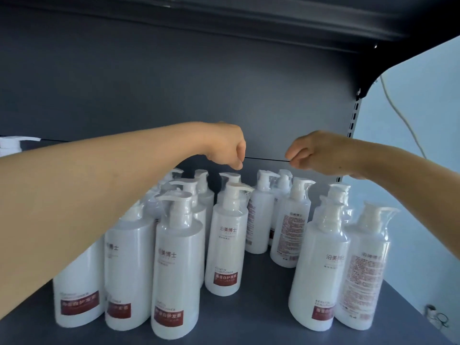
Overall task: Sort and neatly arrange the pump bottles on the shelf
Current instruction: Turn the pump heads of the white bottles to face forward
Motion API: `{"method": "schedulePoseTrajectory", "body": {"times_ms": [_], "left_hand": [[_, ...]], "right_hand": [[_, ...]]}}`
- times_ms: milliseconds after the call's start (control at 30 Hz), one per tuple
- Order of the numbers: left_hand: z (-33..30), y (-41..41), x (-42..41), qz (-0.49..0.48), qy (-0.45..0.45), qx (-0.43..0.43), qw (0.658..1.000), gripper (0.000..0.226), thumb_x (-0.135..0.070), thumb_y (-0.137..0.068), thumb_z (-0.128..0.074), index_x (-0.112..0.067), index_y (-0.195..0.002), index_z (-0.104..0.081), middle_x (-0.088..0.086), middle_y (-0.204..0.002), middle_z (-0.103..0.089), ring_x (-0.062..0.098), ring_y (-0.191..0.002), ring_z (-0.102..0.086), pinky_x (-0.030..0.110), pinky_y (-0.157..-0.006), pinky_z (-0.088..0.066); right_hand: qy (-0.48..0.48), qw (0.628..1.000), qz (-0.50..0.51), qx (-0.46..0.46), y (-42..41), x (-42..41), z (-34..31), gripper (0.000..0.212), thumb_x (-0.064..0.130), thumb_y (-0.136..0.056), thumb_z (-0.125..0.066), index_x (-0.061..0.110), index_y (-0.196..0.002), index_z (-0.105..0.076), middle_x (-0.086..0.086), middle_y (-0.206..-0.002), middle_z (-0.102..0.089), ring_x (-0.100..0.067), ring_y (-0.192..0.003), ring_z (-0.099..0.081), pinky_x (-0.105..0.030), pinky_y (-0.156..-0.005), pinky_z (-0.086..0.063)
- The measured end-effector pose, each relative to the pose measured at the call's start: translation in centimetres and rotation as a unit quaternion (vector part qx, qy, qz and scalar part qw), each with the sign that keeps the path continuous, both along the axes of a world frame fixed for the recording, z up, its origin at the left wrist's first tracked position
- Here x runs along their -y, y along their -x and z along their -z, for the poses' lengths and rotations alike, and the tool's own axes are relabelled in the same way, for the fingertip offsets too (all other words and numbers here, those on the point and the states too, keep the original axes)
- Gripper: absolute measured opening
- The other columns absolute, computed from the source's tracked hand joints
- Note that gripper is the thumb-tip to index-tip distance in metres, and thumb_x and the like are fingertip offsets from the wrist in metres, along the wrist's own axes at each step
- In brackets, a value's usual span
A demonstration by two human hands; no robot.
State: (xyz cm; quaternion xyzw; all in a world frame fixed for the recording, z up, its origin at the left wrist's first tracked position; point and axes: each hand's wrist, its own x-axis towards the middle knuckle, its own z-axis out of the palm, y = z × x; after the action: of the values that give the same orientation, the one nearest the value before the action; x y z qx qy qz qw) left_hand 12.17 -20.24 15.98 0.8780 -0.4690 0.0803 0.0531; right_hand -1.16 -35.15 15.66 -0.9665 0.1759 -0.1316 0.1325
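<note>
We're holding both hands up over the bottles (224, 235), w/ nothing in either. Our left hand (227, 146) is curling its fingers loosely down, thumb near fingertips; our right hand (316, 153) is doing the same, fingers bent, gripping nothing. Below and betw. the two hands, white plastic pump bottles are standing upright on the dark grey shelf (261, 317), smooth cylinders w/ rounded shoulders, each pump head (235, 189) wrapped in clear crinkly film. Under the left forearm they're sitting packed close; below the right hand they're standing looser, some turned back-side out, showing fine red print. Front labels are reading "KERATIN CONDITIONER" over a dark red block w/ white Chinese characters. Behind the hands, a matte grey back panel (174, 83); right of the right hand, a slotted upright (354, 115) and a pale cord (403, 118).
</note>
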Motion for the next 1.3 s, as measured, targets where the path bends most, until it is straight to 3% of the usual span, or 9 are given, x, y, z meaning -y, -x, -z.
{"method": "schedulePoseTrajectory", "body": {"times_ms": [200, 267, 400, 567, 733, 900, 1033, 1133, 1300], "left_hand": [[0.0, 0.5, 4.9, 0.030, -0.069, 0.020, 0.997, 0.040, -0.026, -0.094, -0.054, -0.024, -0.134, -0.049, -0.005, -0.131, -0.053, 0.020, -0.116, -0.049, 0.027, -0.087, -0.037], [0.1, 0.4, 6.4, 0.032, -0.102, 0.019, 0.994, 0.040, -0.023, -0.095, -0.053, -0.023, -0.135, -0.047, -0.002, -0.134, -0.052, 0.021, -0.117, -0.050, 0.028, -0.089, -0.039], [1.0, -0.5, 8.6, 0.022, -0.131, -0.018, 0.991, 0.024, -0.017, -0.093, -0.054, -0.016, -0.117, -0.058, 0.004, -0.102, -0.070, 0.017, -0.089, -0.057, 0.028, -0.078, -0.044], [1.5, -1.0, 9.4, 0.034, -0.122, -0.036, 0.991, 0.008, -0.014, -0.090, -0.058, -0.014, -0.096, -0.063, -0.001, -0.072, -0.066, 0.015, -0.073, -0.061, 0.021, -0.062, -0.044], [1.2, -0.8, 8.5, 0.052, -0.105, -0.067, 0.991, 0.015, -0.005, -0.086, -0.061, -0.014, -0.097, -0.067, 0.000, -0.070, -0.065, 0.010, -0.059, -0.058, 0.019, -0.058, -0.044], [1.1, 0.1, 7.7, 0.048, -0.085, -0.140, 0.985, 0.029, 0.005, -0.082, -0.064, -0.023, -0.090, -0.066, 0.002, -0.090, -0.063, 0.020, -0.083, -0.066, 0.019, -0.071, -0.050], [0.6, 0.7, 7.5, 0.017, -0.053, -0.219, 0.974, 0.019, -0.024, -0.085, -0.068, -0.013, -0.100, -0.067, 0.005, -0.098, -0.066, 0.018, -0.081, -0.066, 0.023, -0.079, -0.054], [1.5, 0.6, 8.2, -0.018, -0.026, -0.176, 0.984, 0.036, -0.043, -0.086, -0.063, -0.007, -0.090, -0.063, 0.009, -0.088, -0.067, 0.018, -0.066, -0.065, 0.025, -0.070, -0.056], [1.7, 1.1, 8.4, -0.025, 0.016, -0.176, 0.984, 0.014, -0.014, -0.086, -0.063, -0.001, -0.091, -0.064, 0.006, -0.072, -0.064, 0.014, -0.062, -0.062, 0.024, -0.065, -0.057]], "right_hand": [[0.038, 0.993, 0.016, -0.107, -0.4, 2.5, 0.8, 0.026, 0.018, -0.093, -0.053, 0.021, -0.118, -0.061, 0.002, -0.123, -0.060, -0.022, -0.113, -0.054, -0.035, -0.100, -0.043], [0.053, 0.990, 0.015, -0.127, -0.6, 3.0, 0.9, 0.025, 0.019, -0.092, -0.056, 0.018, -0.116, -0.063, -0.001, -0.121, -0.062, -0.024, -0.112, -0.056, -0.035, -0.099, -0.044], [0.062, 0.990, 0.003, -0.127, -1.3, 3.7, 1.4, 0.024, 0.019, -0.091, -0.059, 0.015, -0.113, -0.065, -0.004, -0.104, -0.071, -0.020, -0.102, -0.062, -0.031, -0.092, -0.047], [0.052, 0.993, -0.015, -0.108, -2.3, 4.4, 1.8, 0.018, 0.024, -0.089, -0.062, 0.018, -0.106, -0.066, -0.004, -0.094, -0.074, -0.017, -0.091, -0.067, -0.031, -0.086, -0.049], [0.044, 0.993, -0.015, -0.113, -1.8, 4.5, 1.7, 0.005, 0.025, -0.089, -0.062, 0.023, -0.093, -0.063, -0.001, -0.090, -0.074, -0.014, -0.088, -0.066, -0.028, -0.081, -0.043], [0.046, 0.992, -0.002, -0.118, -1.5, 4.0, 1.7, 0.006, 0.025, -0.089, -0.062, 0.020, -0.091, -0.064, -0.002, -0.088, -0.074, -0.010, -0.078, -0.066, -0.027, -0.079, -0.044], [0.045, 0.993, 0.010, -0.108, -1.6, 4.1, 2.0, 0.012, 0.025, -0.089, -0.062, 0.020, -0.097, -0.067, -0.001, -0.088, -0.074, -0.012, -0.083, -0.067, -0.030, -0.087, -0.047], [0.033, 0.994, 0.005, -0.103, -1.4, 4.2, 2.0, 0.004, 0.024, -0.088, -0.063, 0.025, -0.084, -0.064, -0.001, -0.090, -0.074, -0.011, -0.082, -0.068, -0.030, -0.089, -0.046], [0.040, 0.994, -0.005, -0.099, -1.4, 4.4, 2.0, 0.014, 0.023, -0.087, -0.064, 0.030, -0.075, -0.061, -0.002, -0.090, -0.074, -0.009, -0.078, -0.068, -0.027, -0.082, -0.043]]}}
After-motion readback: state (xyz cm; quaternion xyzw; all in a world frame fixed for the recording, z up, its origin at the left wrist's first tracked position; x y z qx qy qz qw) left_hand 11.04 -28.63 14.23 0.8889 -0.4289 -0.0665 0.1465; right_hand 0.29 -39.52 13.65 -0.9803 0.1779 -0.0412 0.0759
